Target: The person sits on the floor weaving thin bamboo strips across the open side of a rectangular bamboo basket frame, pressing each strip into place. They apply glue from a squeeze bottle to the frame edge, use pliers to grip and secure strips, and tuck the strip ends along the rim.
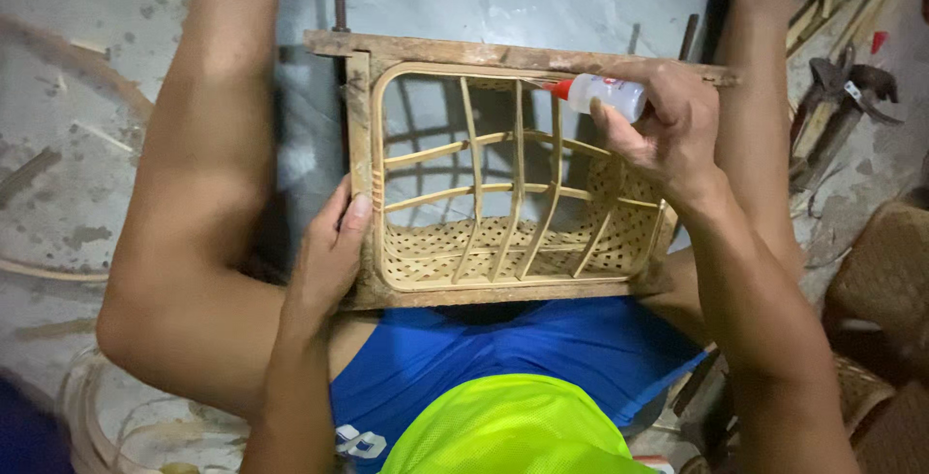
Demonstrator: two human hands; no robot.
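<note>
- Resting across the person's lap, the bamboo basket (513,193) sits inside a rough wooden frame (503,53), its long axis running left to right and its open mouth facing up.
- The right hand (668,131), at the frame's upper right corner, is closed around a small white glue bottle (608,95); the red nozzle points left at the basket's top rim.
- The left hand (329,251) clasps the frame's left side, thumb on the edge and fingers curled underneath.
- The basket has thin curved ribs over an open-weave wall; beyond the frame's right end, metal tools (842,97) lie on the concrete floor (77,164).
</note>
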